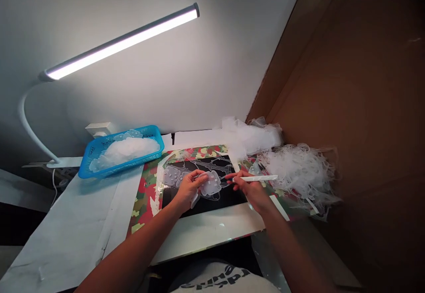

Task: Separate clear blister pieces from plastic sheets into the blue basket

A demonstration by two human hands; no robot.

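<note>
My left hand pinches a translucent, squarish pad with small raised bumps. Its fingers are closed over the pad's left edge. In my right hand is a slim white pen-like tool, gripped between thumb and fingers. The tool's thin tip points left, close to the pad's right edge; I cannot tell whether they touch. Under both hands lies a black work surface with a clear, web-like sheet on it. Another bumpy translucent pad rests to the left of my left hand.
A blue basket holding a heap of translucent pieces stands at back left. At right sit a tangle of clear stringy scraps and white filmy material. A lit lamp hangs above; a cardboard wall bounds the right.
</note>
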